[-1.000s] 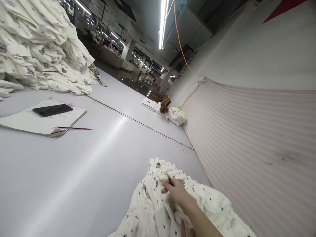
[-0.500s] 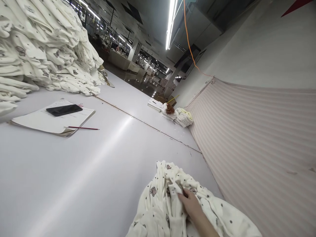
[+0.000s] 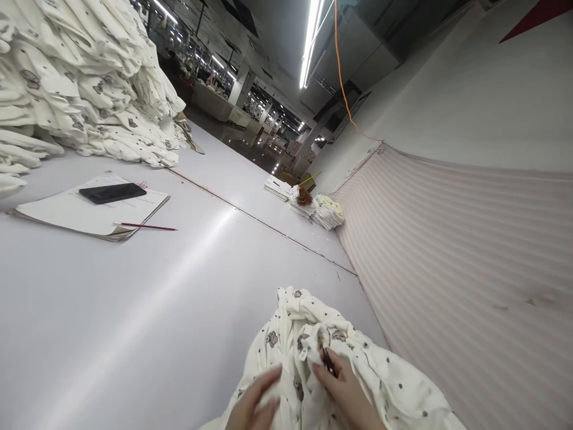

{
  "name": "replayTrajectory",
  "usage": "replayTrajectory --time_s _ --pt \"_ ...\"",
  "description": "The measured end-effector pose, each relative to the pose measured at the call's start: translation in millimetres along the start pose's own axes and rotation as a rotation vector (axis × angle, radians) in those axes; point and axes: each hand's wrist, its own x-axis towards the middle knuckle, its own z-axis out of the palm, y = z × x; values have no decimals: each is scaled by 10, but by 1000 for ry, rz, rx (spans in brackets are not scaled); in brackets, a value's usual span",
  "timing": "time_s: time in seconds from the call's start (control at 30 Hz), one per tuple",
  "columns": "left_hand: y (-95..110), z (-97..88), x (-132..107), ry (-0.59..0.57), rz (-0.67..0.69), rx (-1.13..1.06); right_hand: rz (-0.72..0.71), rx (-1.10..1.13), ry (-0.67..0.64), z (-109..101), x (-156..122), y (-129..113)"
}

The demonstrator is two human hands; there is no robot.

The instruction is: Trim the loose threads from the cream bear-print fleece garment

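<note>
A cream garment [image 3: 313, 334] with small dark and bear prints lies bunched on the white table [image 3: 134, 310] near the bottom edge. My right hand [image 3: 344, 388] rests on it, fingers pinched round a thin dark tool [image 3: 326, 358] at a fold near a small label. My left hand [image 3: 255, 403] comes in from the bottom, fingers curved and pressing on the cloth beside the right hand. Only part of each hand shows.
A tall pile of folded cream garments [image 3: 76, 77] fills the far left. A paper pad [image 3: 89, 209] carries a black phone [image 3: 111, 192], with a red pencil [image 3: 145, 226] beside it. Small fabric stacks [image 3: 317, 209] lie further along. Striped pink fabric [image 3: 447, 269] hangs at the right.
My left hand has come into view and settled on the garment. The right hand has shifted on the cloth, and the garment's folds have been turned, showing bear prints.
</note>
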Motion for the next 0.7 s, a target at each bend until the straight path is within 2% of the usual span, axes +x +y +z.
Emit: replayTrajectory --time_s 0.07,0.13,0.23,0.43,0.57,0.7 --pt "168 30 396 -76 66 -46 -31 -38 -82 70 -78 -27" --pt "261 88 725 -171 35 -29 -61 -88 -164 113 -144 -64" --pt "239 156 964 -236 -37 78 -84 -156 -247 154 -214 -132" --pt "102 141 831 -146 -22 177 -84 -268 -298 174 -206 -187" --pt "109 128 729 -153 -94 59 -103 -351 -251 110 -173 -205" --pt "72 138 667 -143 -152 -99 -151 -521 -131 29 -223 -279"
